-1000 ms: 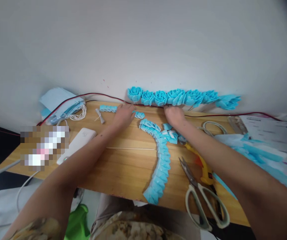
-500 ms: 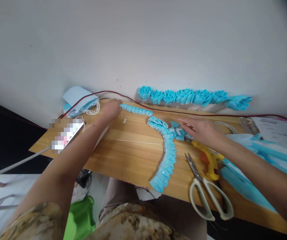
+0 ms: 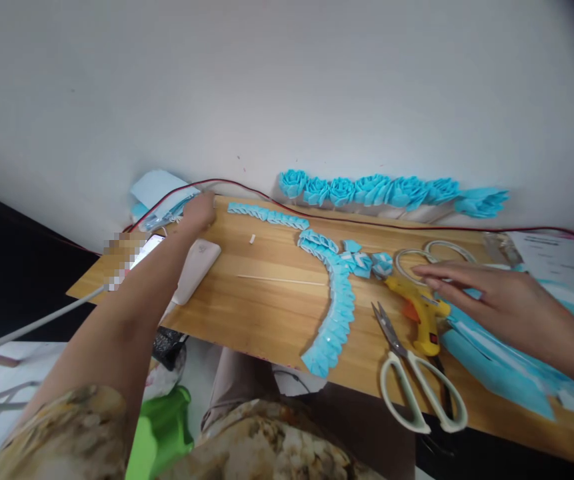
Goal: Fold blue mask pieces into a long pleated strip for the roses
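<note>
A wooden table (image 3: pixel 267 313) stands along the wall. Blue sheets (image 3: pixel 497 373) lie at its right, under and beside the right hand (image 3: pixel 497 297), whose fingers extend leftward, thumb apart, nothing visible between. The curved pleated strip (image 3: pixel 341 303) lies at centre, well apart from both hands. Scissors (image 3: pixel 399 353) lie near right. The pale stack (image 3: pixel 159 190), far left, adjoins the left hand (image 3: pixel 199 212); its grip cannot be determined. A yellow glue gun (image 3: pixel 424 320) sits just left of the right hand.
</note>
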A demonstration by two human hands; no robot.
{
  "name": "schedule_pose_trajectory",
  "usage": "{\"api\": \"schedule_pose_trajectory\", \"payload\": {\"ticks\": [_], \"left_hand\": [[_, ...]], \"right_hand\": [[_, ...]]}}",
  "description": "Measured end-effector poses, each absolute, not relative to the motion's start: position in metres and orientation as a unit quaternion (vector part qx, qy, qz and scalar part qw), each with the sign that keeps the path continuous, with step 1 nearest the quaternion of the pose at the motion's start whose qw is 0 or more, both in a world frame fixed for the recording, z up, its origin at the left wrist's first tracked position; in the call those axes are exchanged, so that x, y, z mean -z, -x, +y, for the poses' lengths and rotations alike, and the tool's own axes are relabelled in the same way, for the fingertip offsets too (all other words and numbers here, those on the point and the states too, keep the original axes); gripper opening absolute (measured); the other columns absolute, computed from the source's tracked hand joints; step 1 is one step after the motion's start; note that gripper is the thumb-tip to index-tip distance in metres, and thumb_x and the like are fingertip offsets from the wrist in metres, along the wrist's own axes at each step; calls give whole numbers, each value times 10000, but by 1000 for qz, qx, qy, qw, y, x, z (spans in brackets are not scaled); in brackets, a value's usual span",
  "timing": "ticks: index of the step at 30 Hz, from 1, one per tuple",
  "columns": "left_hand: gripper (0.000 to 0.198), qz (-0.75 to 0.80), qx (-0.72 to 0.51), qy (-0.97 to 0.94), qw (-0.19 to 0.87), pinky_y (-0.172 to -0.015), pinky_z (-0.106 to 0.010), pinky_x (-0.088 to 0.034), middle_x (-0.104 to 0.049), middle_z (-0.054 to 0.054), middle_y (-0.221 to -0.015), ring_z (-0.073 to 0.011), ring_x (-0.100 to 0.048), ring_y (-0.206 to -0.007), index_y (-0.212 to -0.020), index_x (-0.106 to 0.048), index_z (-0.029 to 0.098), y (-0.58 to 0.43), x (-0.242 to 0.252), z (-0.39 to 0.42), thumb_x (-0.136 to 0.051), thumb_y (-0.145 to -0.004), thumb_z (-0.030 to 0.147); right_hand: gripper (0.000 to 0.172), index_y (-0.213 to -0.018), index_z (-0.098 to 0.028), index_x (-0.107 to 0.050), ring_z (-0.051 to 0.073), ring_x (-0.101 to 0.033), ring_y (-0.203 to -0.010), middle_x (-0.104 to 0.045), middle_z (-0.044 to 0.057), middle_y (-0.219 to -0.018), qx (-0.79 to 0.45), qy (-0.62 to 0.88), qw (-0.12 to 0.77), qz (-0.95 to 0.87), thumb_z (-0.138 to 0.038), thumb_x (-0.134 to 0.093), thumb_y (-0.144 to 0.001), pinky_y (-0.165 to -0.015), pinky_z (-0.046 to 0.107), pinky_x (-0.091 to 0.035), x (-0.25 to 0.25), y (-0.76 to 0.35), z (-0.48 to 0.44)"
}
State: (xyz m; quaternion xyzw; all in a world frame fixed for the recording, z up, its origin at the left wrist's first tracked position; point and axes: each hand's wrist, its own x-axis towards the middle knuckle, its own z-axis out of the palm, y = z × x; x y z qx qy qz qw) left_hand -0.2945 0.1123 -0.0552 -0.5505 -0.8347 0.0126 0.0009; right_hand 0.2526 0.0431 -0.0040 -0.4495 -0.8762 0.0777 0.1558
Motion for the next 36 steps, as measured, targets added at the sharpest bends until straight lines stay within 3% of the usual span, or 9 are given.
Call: {"api": "schedule_pose_trajectory", "payload": {"ticks": [6,9,16,21,26,30,36], "left_hand": [[523,-799,7,598,64,-910,-453,-496,-677,-254,-1269,-398,-637,-1168,-1458,-505,112,272,50,119,-439,-965,274],[474,-743,24,662,96,-968,-473,-480,-649,-238,-1311,-396,-592,-1238,-1388,-593,117,245,41,105,-440,-979,302],[379,-642,60,764,10,-1019,-433,-486,-713,-138,-1264,-318,-643,-1180,-1248,-710,172,190,37,40,-505,-981,346],[342,-561,61,823,-64,-921,-400,-527,-736,-119,-1182,-300,-676,-1086,-1190,-732,189,151,44,2,-527,-983,368],[286,-538,10,837,-104,-907,-390,-513,-719,-117,-1166,-293,-662,-1070,-1124,-731,179,123,52,-7,-510,-976,285],[323,-566,-7,817,-105,-857,-367,-498,-714,-111,-1096,-276,-660,-1008,-1038,-727,182,114,51,-2,-413,-992,241],[350,-604,0,794,-71,-787,-350,-493,-718,-103,-1078,-278,-665,-971,-1062,-714,207,125,58,10,-387,-1004,315]], "right_hand": [[383,-1115,-317,-787,286,-784,-981,-810,4,-1102,-18,431,170,-886,-479,-465,-986,-786,425,-646,-7,-255,32],[340,-1106,-331,-766,260,-781,-985,-806,-5,-1119,-4,426,179,-887,-457,-470,-997,-769,388,-629,-6,-258,22],[280,-1094,-295,-759,213,-775,-926,-812,8,-1067,-27,458,196,-867,-408,-526,-990,-719,312,-581,-6,-259,2],[268,-1106,-268,-776,209,-765,-926,-808,34,-1073,-53,487,198,-849,-344,-553,-978,-743,302,-577,4,-262,-9],[277,-1083,-199,-778,203,-766,-871,-810,74,-1018,-44,471,204,-857,-307,-537,-1001,-752,299,-567,9,-268,-25],[268,-1099,-199,-776,192,-764,-837,-810,64,-1023,-64,482,192,-852,-288,-541,-1006,-696,284,-551,12,-273,-40],[335,-1262,-248,-719,229,-761,-859,-792,75,-1091,-88,485,115,-862,-369,-533,-1011,-667,310,-552,32,-268,-74]]}}
